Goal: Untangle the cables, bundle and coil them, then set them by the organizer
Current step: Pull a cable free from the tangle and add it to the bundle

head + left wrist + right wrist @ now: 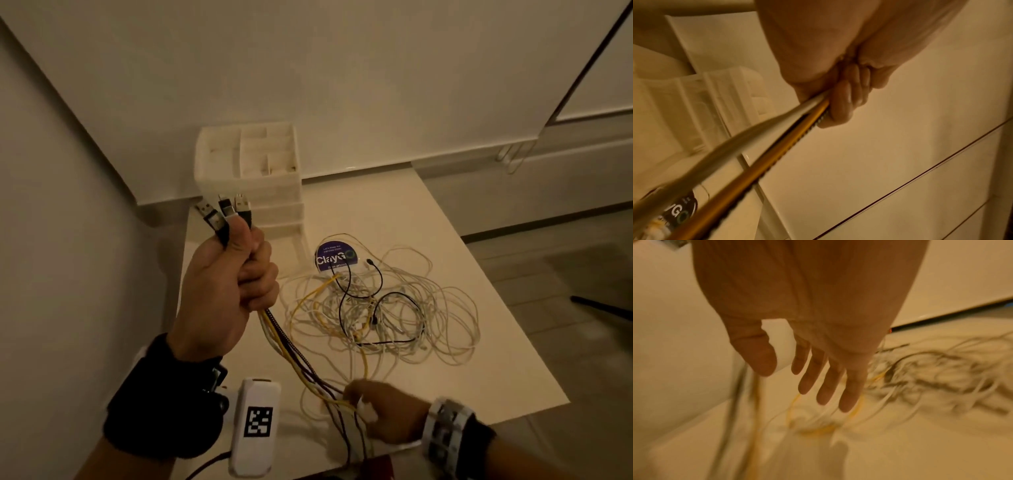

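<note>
Head view looks down on the table point(428, 219); both wrist views sit close above it, sharing the cables point(387, 308).

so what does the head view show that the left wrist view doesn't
Only the head view shows the USB plugs sticking out above the left hand, the tangled pile of cables on the table, and the right hand low among the strands. Only the left wrist view shows the curled fingertips closing the grip from underneath. Both show the held bundle of white, yellow and dark cables, the white organizer, and the round purple sticker.
</note>
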{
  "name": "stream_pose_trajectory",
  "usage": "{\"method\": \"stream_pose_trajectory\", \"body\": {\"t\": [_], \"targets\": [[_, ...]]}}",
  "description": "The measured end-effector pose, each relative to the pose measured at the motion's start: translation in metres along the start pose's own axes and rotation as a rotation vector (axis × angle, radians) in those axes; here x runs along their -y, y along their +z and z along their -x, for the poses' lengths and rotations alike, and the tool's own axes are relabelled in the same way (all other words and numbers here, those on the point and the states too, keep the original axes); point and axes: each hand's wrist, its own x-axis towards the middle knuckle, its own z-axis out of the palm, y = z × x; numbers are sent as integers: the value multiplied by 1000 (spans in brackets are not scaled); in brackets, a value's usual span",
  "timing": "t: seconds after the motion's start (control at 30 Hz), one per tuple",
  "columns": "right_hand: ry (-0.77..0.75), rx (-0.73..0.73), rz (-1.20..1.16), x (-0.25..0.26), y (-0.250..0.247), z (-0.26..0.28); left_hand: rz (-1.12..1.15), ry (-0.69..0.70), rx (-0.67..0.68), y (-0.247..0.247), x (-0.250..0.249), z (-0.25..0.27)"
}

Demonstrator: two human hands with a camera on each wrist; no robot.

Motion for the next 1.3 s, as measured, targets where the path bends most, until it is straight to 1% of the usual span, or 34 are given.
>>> {"method": "stream_pose_trajectory", "body": {"t": [0.03, 0.07, 0.1, 0.17, 0.23, 0.27, 0.3, 0.33, 0.4, 0.47, 0.57, 0.63, 0.67, 0.77, 0.83, 0.87, 0.9, 0.93, 1.0, 1.13, 1.2, 1.3], "targets": [[33, -22, -7, -7, -20, -1, 27, -19, 0, 1, 2, -4], [60, -75, -7, -15, -43, -5, 64, -50, 8, 1, 4, -7], [85, -160, 13, -21, -66, -11, 114, -85, 22, 1, 6, -11], [153, -385, 100, -35, -111, -33, 214, -138, 32, 1, 10, -17], [273, -557, 66, -54, -146, -61, 235, -144, -19, 3, 16, -23], [339, -615, 44, -63, -158, -76, 214, -132, -64, 5, 19, -25], [406, -642, 24, -72, -167, -90, 179, -115, -109, 7, 22, -27], [478, -632, 2, -79, -172, -103, 143, -99, -145, 9, 25, -29], [575, -570, -30, -88, -172, -126, 78, -66, -200, 13, 30, -31], [580, -540, -27, -95, -166, -143, 30, -47, -250, 17, 34, -32], [558, -569, -95, -102, -162, -158, 6, -62, -319, 24, 40, -35], [512, -643, -209, -104, -167, -157, 11, -83, -333, 26, 42, -38], [463, -701, -317, -102, -171, -154, 12, -94, -340, 26, 43, -40], [193, -868, -820, -75, -184, -123, -6, -103, -362, 24, 45, -46], [-34, -869, -1081, -43, -190, -91, -13, -96, -365, 24, 47, -52], [-150, -831, -1171, -25, -193, -74, -14, -95, -366, 26, 48, -55], [-247, -779, -1211, -7, -195, -57, -13, -92, -366, 27, 50, -59], [-325, -733, -1210, 10, -195, -43, -8, -88, -363, 29, 51, -62], [-443, -692, -1126, 41, -192, -18, 9, -86, -344, 35, 53, -68], [-630, -778, -720, 93, -172, 14, 36, -87, -280, 44, 52, -75], [-663, -819, -579, 112, -159, 23, -5, -59, -238, 45, 51, -74], [-652, -839, -515, 131, -143, 28, -100, -3, -199, 43, 48, -67]]}}
